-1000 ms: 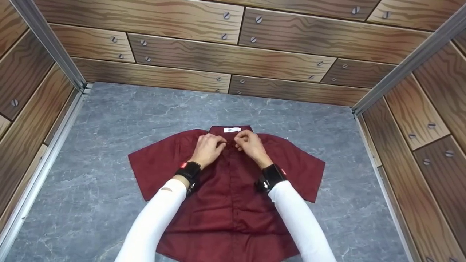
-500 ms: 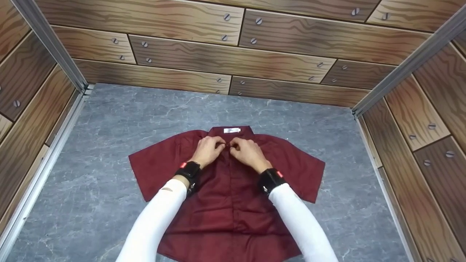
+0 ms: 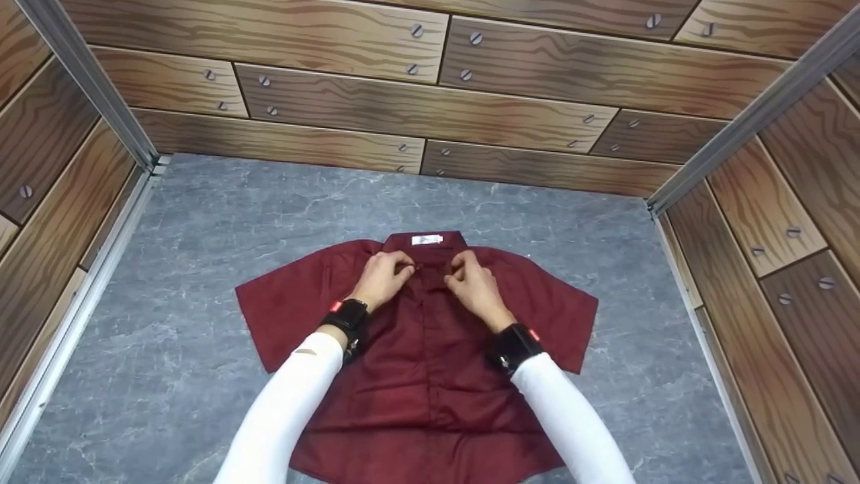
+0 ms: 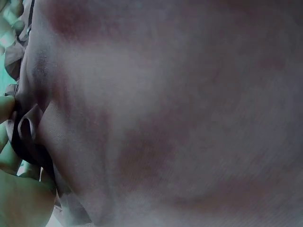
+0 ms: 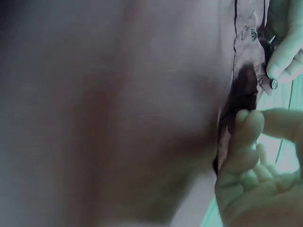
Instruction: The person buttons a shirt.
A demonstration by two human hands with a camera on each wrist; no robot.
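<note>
A dark red short-sleeved shirt [image 3: 396,403] lies spread front side up, its collar at the far end with a white label [image 3: 426,239] inside. My left hand [image 3: 381,279] pinches the left front edge just below the collar. Between thumb and finger, my right hand [image 3: 476,288] pinches the opposite front edge, a short gap to the right. In the right wrist view a small button [image 5: 274,84] shows right at the left fingertips, and a second button [image 5: 254,35] sits further down the placket. Mostly shirt cloth fills the left wrist view.
The shirt lies on a grey marbled surface [image 3: 168,376]. Wood-plank patterned walls [image 3: 336,87] stand at the back and both sides, with metal rails [image 3: 739,128] along the corners.
My right hand first came close to the left one at the collar, then drew away to the right, widening the neck opening. The left hand has stayed nearly still.
</note>
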